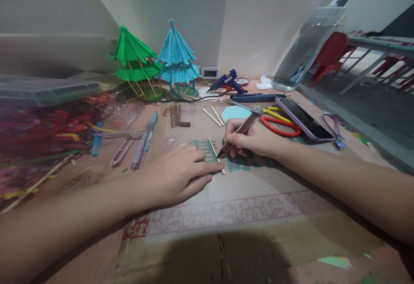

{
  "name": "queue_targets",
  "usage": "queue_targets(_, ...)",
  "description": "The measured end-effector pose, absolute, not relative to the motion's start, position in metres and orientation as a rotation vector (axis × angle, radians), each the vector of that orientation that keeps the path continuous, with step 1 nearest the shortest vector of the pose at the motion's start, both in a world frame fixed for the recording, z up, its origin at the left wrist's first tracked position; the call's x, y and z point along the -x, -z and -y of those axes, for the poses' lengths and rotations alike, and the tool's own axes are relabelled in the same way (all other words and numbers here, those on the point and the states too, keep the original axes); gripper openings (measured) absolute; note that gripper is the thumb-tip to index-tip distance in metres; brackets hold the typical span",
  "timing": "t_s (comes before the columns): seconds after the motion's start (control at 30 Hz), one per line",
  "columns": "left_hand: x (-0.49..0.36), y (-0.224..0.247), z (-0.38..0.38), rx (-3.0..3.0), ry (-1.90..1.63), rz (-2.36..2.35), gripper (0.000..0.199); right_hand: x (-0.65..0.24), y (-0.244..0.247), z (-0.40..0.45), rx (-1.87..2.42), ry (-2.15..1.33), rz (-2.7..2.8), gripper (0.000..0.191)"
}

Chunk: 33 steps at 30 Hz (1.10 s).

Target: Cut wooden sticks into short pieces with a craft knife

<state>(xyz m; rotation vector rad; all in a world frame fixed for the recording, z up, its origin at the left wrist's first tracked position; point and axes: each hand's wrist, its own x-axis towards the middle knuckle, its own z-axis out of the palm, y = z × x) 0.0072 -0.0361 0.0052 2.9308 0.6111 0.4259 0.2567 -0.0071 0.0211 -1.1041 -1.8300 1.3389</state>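
Observation:
A thin pale wooden stick (213, 147) lies slantwise on the cardboard in front of me. My left hand (181, 170) lies flat, its fingers stretched out, with the index fingertip pressing on the stick's lower end. Closed around a brown marker (244, 128) is my right hand (249, 139), and the marker's dark tip touches or nearly touches the stick just above my left fingertip. Two more pale sticks (214, 115) lie farther back. To their left are several brown sticks (174, 116) in a row, with a brown marker cap (184, 124) beside them.
Green (134, 66) and blue (178, 62) tiered paper-like models stand at the back. A blue glue gun (229, 82), red-and-yellow scissors (280, 126) and a phone (304, 120) lie right. Pens (150, 133), a pink cutter (121, 152) and colourful scraps (42, 133) lie left.

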Motion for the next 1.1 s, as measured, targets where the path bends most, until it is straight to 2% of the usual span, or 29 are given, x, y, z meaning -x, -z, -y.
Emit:
queue_targets(0.2, -0.008, -0.008, 0.036, -2.939, -0.384, -0.603, 0.035, -0.253, -0.024, 0.01, 1.163, -1.254, 1.81, 0.013)
queue_targets(0.47, -0.008, -0.008, 0.037, -2.941, -0.369, -0.605, 0.036, -0.257, -0.022, 0.007, 1.11, -1.354, 1.863, 0.014)
queue_targets(0.57, -0.009, -0.006, 0.037, -2.858, -0.456, -0.744, 0.037, -0.258, -0.021, 0.006, 1.101, -1.365, 1.868, 0.015)
queue_targets(0.77, -0.016, -0.005, 0.039, -2.635, -0.48, -1.062, 0.084, -0.257, -0.023, 0.007, 1.099, -1.362, 1.855, 0.015)
queue_targets(1.1, -0.039, -0.012, 0.044, -2.669, -0.456, -1.165, 0.081, -0.256, -0.029, 0.011, 1.105, -1.366, 1.858, 0.012)
